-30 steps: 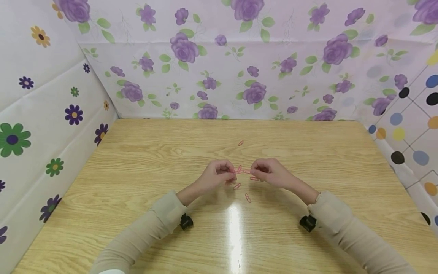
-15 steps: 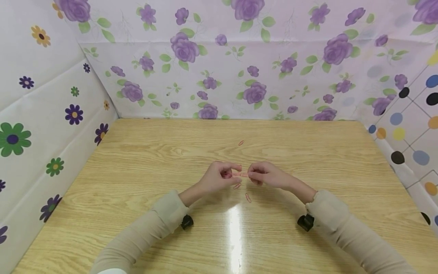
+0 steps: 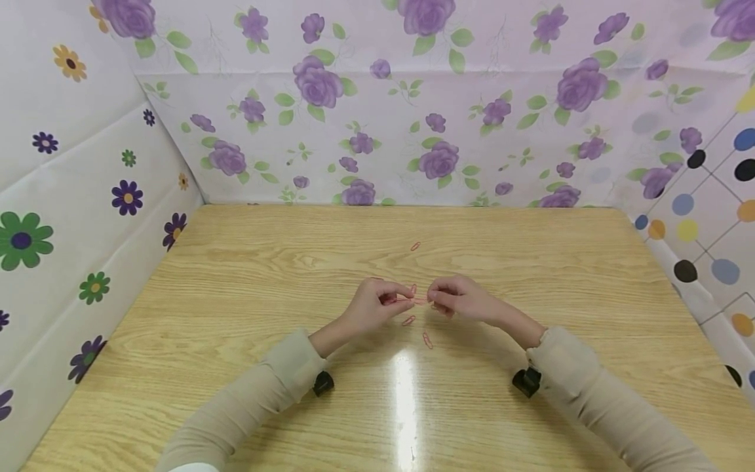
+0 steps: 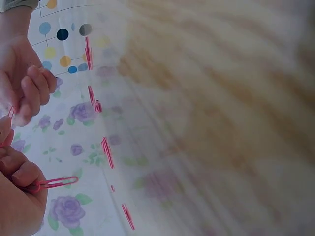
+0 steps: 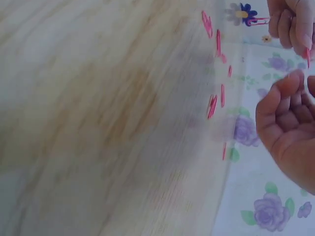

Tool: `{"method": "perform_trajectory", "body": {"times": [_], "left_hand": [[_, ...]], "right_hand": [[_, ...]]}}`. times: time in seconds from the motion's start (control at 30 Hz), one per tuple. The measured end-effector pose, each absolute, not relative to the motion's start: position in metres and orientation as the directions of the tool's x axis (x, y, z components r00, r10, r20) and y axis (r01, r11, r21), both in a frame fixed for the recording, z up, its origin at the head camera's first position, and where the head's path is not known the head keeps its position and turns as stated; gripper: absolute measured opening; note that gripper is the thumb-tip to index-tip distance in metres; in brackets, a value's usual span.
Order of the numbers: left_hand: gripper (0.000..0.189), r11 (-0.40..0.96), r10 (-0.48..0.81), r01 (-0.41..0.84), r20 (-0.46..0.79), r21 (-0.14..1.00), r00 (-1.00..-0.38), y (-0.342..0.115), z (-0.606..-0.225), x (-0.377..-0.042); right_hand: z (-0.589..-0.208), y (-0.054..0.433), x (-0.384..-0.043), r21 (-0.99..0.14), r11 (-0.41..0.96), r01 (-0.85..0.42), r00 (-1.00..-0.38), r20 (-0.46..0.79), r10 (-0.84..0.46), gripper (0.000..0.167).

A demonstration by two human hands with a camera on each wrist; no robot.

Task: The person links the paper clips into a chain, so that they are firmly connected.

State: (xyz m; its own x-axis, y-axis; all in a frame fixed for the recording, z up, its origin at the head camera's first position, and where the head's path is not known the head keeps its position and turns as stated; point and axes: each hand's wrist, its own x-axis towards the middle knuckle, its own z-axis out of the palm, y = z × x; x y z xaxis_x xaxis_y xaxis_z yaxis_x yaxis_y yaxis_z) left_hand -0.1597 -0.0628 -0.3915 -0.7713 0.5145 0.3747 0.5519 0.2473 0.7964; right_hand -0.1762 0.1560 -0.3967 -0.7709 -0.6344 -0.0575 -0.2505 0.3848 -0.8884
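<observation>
Narrows the spread of the left hand (image 3: 375, 303) since half a second ago, baring a paper clip (image 3: 413, 288) at its two o'clock; brings the right hand (image 3: 464, 299) slightly nearer, toward nine o'clock, than a second ago.

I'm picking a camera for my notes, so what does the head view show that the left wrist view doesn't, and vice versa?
Only head: black wrist devices and green flowers at far left.
Only left wrist, plainly: a paper clip poking out of the left hand.
Both: that hand, the right hand, loose pink clips on the table and the purple-flowered cloth.
</observation>
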Motion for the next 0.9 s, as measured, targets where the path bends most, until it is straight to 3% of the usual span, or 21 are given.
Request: {"method": "perform_trajectory", "body": {"times": [0.13,0.33,0.67,0.9], "left_hand": [[0.008,0.260,0.506,0.533,0.356,0.805,-0.786,-0.063,-0.374,-0.150],[0.009,0.287,0.497,0.509,0.328,0.812,-0.803,-0.065,-0.370,-0.148],[0.010,0.287,0.482,0.417,0.246,0.862,-0.841,-0.065,-0.370,-0.148],[0.011,0.298,0.483,0.391,0.216,0.871,-0.849,-0.065,-0.370,-0.148]], "right_hand": [[-0.402,0.163,-0.182,-0.800,0.498,-0.335,-0.823,-0.008,-0.568,0.016],[-0.410,0.169,-0.187,-0.686,0.620,-0.380,-0.855,0.004,-0.519,0.005],[-0.419,0.169,-0.189,-0.621,0.708,-0.336,-0.879,-0.063,-0.472,0.011],[-0.421,0.164,-0.188,-0.619,0.704,-0.348,-0.882,-0.038,-0.469,0.009]]}}
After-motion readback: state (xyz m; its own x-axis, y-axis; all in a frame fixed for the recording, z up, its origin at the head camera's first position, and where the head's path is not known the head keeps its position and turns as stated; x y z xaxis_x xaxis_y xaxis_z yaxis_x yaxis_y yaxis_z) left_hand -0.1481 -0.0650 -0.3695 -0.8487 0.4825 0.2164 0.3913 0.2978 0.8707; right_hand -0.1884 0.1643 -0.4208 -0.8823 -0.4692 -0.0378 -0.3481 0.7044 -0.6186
